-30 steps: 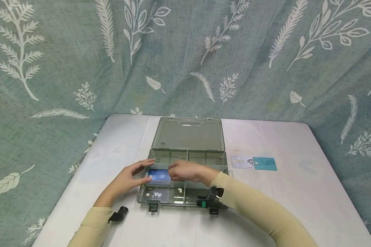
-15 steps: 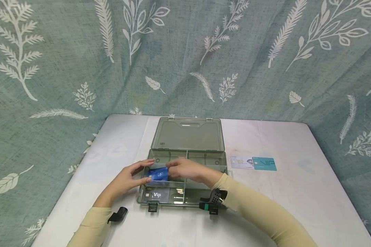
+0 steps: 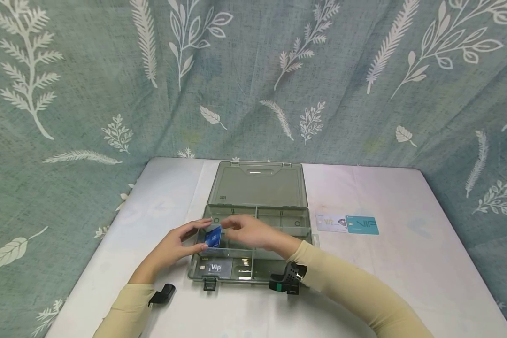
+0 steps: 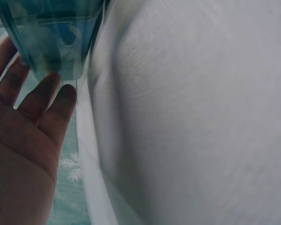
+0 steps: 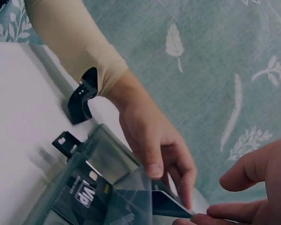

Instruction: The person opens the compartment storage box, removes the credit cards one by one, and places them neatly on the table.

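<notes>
A blue VIP card point(image 3: 213, 237) stands tilted, its right side raised, in the middle-left compartment of a clear grey divided box point(image 3: 274, 280). My right hand point(image 3: 251, 231) is over the box, fingertips touching the card's raised edge. In the right wrist view, the right thumb point(image 5: 246, 173) is held apart from those fingers. My left hand point(image 3: 174, 243) lies at the box's left side, thumb near the front divider and fingers near the back left rim. Its fingers look relaxed in the left wrist view. A dark Vip card point(image 3: 217, 268) lies in the front-left compartment.
The box's lid point(image 3: 257, 185) lies folded back behind it. To the right on the white table point(image 3: 405, 277) are a pale VIP card point(image 3: 330, 223) and a teal VIP card point(image 3: 362, 225). A patterned cloth point(image 3: 245, 75) hangs behind.
The blue card has gone from lying flat to tilting steeply, its right side lifted. My right hand has risen and shifted slightly left, its thumb now apart. The left hand has stayed put.
</notes>
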`<state>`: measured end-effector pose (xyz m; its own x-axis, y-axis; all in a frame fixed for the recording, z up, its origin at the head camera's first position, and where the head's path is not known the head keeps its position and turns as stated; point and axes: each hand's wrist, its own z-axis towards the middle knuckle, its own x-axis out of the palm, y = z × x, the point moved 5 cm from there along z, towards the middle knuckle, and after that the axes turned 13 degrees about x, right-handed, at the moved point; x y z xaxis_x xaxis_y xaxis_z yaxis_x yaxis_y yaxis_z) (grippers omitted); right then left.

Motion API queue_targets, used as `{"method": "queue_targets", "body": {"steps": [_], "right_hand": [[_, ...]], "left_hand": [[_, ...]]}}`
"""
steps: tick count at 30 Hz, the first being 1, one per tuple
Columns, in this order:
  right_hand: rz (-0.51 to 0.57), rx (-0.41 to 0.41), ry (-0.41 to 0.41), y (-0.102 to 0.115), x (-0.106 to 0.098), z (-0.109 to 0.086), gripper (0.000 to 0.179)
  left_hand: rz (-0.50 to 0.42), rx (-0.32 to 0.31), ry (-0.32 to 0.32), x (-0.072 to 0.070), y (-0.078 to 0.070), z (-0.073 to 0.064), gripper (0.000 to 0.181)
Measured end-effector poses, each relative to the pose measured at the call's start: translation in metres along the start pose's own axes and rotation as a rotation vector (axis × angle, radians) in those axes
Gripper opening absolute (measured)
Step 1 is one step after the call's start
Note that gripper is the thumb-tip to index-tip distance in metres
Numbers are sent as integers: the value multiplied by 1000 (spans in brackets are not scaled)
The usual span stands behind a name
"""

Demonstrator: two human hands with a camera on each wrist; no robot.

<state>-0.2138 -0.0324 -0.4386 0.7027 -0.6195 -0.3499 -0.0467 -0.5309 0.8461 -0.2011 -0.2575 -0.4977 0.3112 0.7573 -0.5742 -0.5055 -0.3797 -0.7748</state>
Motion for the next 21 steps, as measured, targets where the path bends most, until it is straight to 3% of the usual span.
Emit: {"method": "queue_targets", "body": {"steps": [13,21], "right_hand": [[27,-86,-103,-1,4,20,44],[51,-77,-168,-3,9,30,39]], "left_hand": [[8,-2,-5,0,-1,-1,58],[-3,4,-12,0,0,-2,58]]}}
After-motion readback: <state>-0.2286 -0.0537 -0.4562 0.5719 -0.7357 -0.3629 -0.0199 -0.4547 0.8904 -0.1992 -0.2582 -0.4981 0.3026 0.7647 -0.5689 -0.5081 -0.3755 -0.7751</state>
